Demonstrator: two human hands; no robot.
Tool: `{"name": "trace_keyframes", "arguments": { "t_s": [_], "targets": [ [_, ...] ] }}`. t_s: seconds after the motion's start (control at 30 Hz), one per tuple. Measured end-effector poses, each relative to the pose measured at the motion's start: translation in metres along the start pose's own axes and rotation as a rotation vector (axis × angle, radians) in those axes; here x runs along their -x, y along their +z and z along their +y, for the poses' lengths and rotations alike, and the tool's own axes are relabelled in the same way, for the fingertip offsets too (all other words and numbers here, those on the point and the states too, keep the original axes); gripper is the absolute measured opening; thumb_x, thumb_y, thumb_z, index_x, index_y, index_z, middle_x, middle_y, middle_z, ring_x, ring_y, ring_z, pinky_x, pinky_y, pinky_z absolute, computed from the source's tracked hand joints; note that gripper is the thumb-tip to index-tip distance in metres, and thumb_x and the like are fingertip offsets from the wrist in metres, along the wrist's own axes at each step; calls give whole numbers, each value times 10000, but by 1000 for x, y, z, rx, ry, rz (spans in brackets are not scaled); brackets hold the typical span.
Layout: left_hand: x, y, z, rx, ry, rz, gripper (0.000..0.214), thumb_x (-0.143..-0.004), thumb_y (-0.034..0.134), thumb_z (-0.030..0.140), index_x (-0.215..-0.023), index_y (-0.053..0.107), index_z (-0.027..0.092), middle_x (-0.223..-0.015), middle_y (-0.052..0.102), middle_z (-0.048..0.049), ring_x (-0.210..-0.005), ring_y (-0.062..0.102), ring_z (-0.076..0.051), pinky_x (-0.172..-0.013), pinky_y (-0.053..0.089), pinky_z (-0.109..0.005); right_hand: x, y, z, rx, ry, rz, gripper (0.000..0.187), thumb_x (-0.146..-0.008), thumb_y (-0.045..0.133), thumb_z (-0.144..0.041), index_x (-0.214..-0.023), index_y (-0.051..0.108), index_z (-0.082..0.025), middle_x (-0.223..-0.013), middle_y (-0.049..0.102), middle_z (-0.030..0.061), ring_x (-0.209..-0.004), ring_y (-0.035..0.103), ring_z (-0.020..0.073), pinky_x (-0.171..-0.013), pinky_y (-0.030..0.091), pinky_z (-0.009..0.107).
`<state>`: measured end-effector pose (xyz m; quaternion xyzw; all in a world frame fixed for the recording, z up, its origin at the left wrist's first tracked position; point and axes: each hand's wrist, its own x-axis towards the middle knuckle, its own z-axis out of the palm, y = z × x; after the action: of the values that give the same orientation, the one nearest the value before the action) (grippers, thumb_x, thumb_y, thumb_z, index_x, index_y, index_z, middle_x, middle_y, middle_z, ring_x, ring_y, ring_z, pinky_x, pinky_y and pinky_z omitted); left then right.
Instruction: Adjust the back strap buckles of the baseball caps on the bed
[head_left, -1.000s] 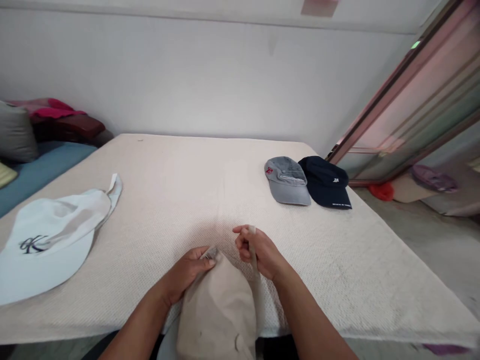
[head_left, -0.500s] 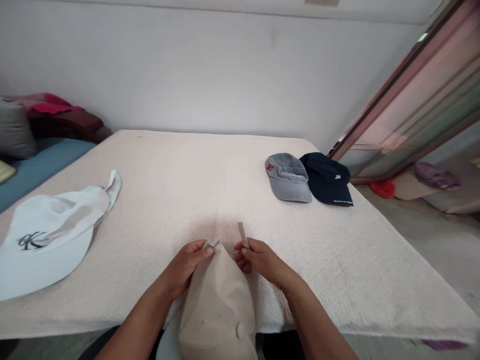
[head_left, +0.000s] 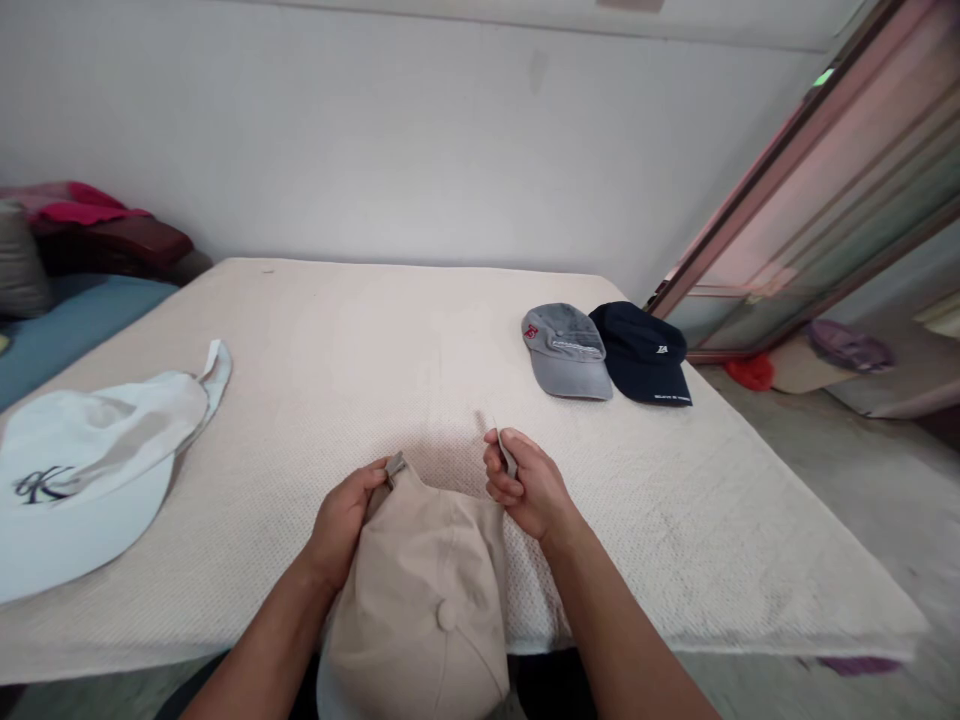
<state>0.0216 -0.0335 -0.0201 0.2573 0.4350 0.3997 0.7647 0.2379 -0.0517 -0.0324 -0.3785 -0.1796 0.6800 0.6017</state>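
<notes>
A beige cap [head_left: 427, 590] lies crown-up at the near edge of the cloth-covered table [head_left: 360, 360], its back toward the far side. My left hand [head_left: 343, 520] is closed on the cap's back edge, where a small metal buckle [head_left: 394, 466] sticks up. My right hand [head_left: 526, 488] pinches the end of the cap's beige strap [head_left: 505, 452] just right of the cap. The two hands are a hand's width apart.
A white bucket hat [head_left: 82, 470] with a dark logo and ties lies at the left. A grey cap [head_left: 564, 350] and a navy cap [head_left: 643, 352] sit side by side at the far right. Folded cloth and a blue mattress are at the far left; a sliding door frame stands at the right.
The cap has slid up onto the table so more of its crown and top button show. My hands have spread apart, the right one drawing the strap end to the right.
</notes>
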Motion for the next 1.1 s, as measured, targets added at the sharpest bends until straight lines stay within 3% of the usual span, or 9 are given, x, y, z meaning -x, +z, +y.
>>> {"name": "trace_keyframes", "arguments": {
  "t_s": [0.17, 0.3, 0.37, 0.6, 0.83, 0.97, 1.1],
  "targets": [
    [5, -5, -1, -174, -2, -52, 174, -712, 656, 270, -845, 715, 175, -723, 664, -13, -681, 590, -169, -651, 463, -261, 6, -1, -4, 130, 9, -140, 280, -841, 598, -387, -730, 604, -130, -583, 514, -20, -428, 378, 36, -431, 283, 180],
    [7, -7, -2, -261, 2, -147, 167, -755, 614, 293, -826, 698, 168, -720, 633, -18, -699, 565, -173, -671, 444, -264, 9, 1, -2, 221, 137, -348, 193, -820, 640, -337, -877, 627, -152, -501, 500, -49, -369, 260, 32, -388, 178, 184],
    [7, -5, -2, -270, 11, -208, 163, -770, 585, 287, -797, 690, 165, -712, 623, -23, -720, 564, -185, -705, 442, -279, 9, 4, 2, 246, 159, -388, 148, -824, 639, -303, -895, 619, -175, -476, 491, -63, -363, 238, 35, -386, 163, 186],
    [7, -6, -2, -270, 31, -208, 167, -764, 599, 281, -842, 686, 161, -762, 650, -36, -739, 573, -192, -725, 432, -280, 8, 6, 9, 375, 104, -317, 153, -814, 626, -244, -714, 616, -129, -611, 569, 1, -476, 455, 59, -479, 290, 210],
    [6, -6, -7, -203, -6, -261, 140, -775, 598, 265, -843, 653, 156, -741, 619, -29, -703, 556, -168, -651, 417, -249, 8, 11, 8, 361, 161, -353, 137, -800, 639, -259, -742, 586, -146, -468, 422, -77, -389, 246, 31, -404, 147, 198],
    [7, -4, -7, -209, 3, -251, 147, -787, 623, 290, -724, 604, 158, -624, 537, 19, -562, 465, -106, -536, 351, -204, 9, 16, 8, 414, 163, -411, 257, -814, 645, -367, -694, 558, -157, -447, 394, -85, -378, 248, 36, -384, 147, 200],
    [6, -5, -7, -237, 14, -208, 159, -759, 666, 295, -721, 598, 157, -589, 510, 38, -526, 420, -88, -500, 311, -188, 11, 17, 7, 455, 177, -427, 278, -806, 648, -408, -718, 577, -154, -456, 401, -82, -384, 265, 40, -384, 152, 200]
  ]
}}
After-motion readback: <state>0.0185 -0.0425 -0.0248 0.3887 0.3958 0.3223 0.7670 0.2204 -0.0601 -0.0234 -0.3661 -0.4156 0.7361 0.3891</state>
